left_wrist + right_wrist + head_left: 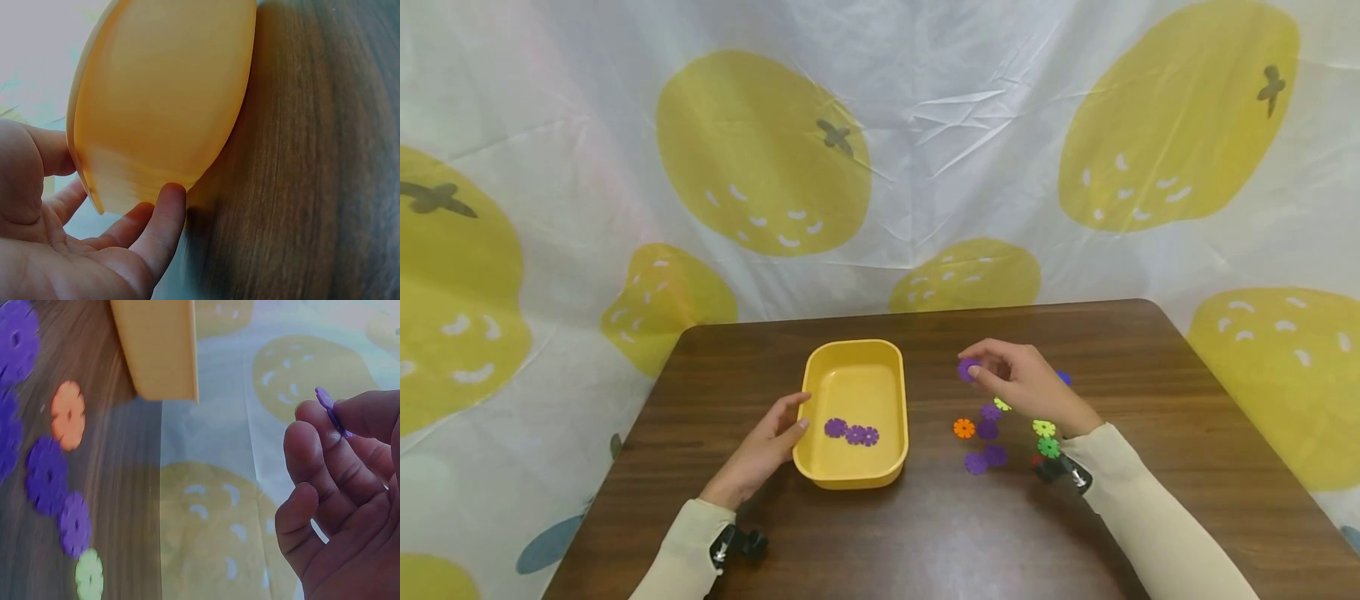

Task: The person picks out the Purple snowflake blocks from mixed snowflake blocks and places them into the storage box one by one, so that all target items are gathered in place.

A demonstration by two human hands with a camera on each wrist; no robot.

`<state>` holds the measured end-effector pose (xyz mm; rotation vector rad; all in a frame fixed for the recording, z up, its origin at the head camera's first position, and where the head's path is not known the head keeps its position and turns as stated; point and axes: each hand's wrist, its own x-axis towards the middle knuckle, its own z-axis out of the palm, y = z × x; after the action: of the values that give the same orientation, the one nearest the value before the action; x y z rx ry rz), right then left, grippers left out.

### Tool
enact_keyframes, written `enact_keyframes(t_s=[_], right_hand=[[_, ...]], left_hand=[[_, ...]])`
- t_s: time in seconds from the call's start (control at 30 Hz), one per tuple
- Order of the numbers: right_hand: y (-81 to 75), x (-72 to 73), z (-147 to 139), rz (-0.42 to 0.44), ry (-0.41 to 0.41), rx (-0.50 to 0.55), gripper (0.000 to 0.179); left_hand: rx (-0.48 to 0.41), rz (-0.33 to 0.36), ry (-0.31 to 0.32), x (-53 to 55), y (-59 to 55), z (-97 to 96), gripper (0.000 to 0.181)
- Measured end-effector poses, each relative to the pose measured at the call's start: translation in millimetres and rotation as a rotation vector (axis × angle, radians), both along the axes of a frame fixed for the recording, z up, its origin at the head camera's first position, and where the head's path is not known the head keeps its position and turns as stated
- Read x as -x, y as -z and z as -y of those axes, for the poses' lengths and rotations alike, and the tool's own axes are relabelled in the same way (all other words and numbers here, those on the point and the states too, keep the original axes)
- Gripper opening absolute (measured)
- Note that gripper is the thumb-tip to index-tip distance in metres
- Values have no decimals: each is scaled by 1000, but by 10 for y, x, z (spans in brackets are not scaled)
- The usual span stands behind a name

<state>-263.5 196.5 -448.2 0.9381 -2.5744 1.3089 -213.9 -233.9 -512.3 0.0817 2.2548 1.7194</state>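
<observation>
Purple disc [967, 370] is held above the desk [925, 533], pinched between thumb and index finger of my right hand [1018, 379], right of the yellow tray [859, 383]; my left hand [765, 442] has fingers loosely spread, touching the tray's left side. Looks like mid-transfer, other purple discs [835, 428] already in the tray; next move likely calls for a leftward carry over its right rim, then release. Gap between tray and orange disc [964, 428] gives room; desk's far edge runs behind, patterned cloth [970, 183] beyond
</observation>
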Motion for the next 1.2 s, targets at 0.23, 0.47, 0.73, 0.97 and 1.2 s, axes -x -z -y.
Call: enact_keyframes(t_s=[0.23, 0.47, 0.73, 0.97, 1.2], right_hand=[[-18, 62, 263, 8, -29, 28, 23], [12, 139, 496, 29, -54, 35, 22], [53, 217, 772, 75, -58, 25, 20], [114, 310, 1038, 90, -106, 1, 18], [155, 370, 1299, -13, -182, -88, 17]], left_hand=[[12, -2, -9, -11, -7, -5, 51], [8, -2, -7, -8, 9, 3, 50], [9, -7, -5, -9, 5, 7, 51], [11, -4, 1, 5, 3, 7, 50], [13, 3, 2, 12, 13, 18, 50]])
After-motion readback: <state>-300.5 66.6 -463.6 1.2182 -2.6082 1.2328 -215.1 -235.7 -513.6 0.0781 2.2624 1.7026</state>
